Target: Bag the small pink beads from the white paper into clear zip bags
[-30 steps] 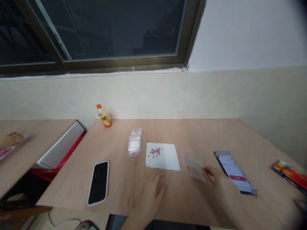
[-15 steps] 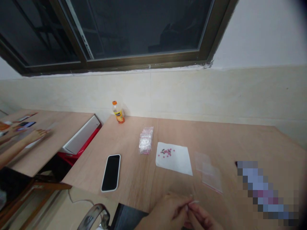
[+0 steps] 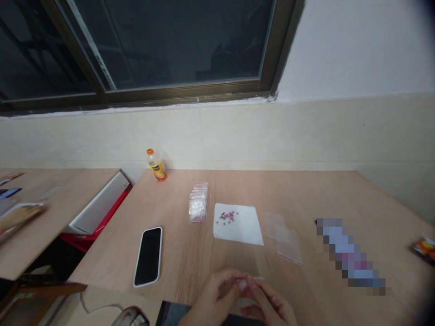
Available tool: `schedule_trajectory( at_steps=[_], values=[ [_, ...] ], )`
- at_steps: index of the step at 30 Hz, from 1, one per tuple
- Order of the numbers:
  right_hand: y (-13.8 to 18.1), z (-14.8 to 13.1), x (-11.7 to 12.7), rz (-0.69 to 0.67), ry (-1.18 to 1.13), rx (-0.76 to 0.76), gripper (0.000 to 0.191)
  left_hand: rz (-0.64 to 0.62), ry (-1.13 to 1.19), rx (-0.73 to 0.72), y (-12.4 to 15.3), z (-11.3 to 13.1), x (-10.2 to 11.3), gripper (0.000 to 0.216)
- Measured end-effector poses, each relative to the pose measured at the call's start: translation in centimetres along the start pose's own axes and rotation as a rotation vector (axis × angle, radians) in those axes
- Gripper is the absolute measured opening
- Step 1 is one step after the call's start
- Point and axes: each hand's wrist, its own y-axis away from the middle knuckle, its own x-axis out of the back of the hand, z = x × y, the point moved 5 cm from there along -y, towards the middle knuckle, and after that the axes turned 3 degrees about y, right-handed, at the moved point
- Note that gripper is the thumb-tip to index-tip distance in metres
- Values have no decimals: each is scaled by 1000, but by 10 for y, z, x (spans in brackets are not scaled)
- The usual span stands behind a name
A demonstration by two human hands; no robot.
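Observation:
My left hand and my right hand meet above the near edge of the wooden table. Their fingertips pinch a thin pale strip, too small to identify. Beyond them lies a white paper sheet scattered with small pink and dark beads. To its left is a stack of small zip bags. Two clear plastic bags lie to its right, apart from both hands.
A black phone in a white case lies left of my hands, and a pixelated phone lies right. An orange-capped juice bottle stands by the wall. On a separate table at left is another person's hand.
My right hand no longer holds the clear bags, which now lie on the table. Both hands have come together near the near edge, pinching the strip. The view has shifted slightly.

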Motion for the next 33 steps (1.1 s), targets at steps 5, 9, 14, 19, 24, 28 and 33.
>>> schedule_trajectory(
  at_steps=[5, 9, 14, 19, 24, 28, 33],
  values=[
    [4, -13, -1, -8, 93, 101, 46, 67, -233, -110, 4, 3, 10, 34],
    [6, -21, -9, -76, 265, 218, 40, 97, -289, -217, 4, 12, 13, 26],
    [8, -22, -16, -81, 395, 337, 36, 97, -376, -203, 5, 20, 12, 26],
    [10, -14, -12, -14, 427, 331, 40, 66, -166, -84, 4, 21, 15, 16],
    [11, -17, -14, 15, 544, 471, 38, -14, -201, -39, 2, 20, 18, 16],
    [12, -21, -14, 38, 675, 554, 30, -29, -396, -29, 2, 10, 19, 23],
    [7, -15, -10, 118, 773, 529, 29, 228, -536, -103, 2, 2, 32, 20]
  ],
)
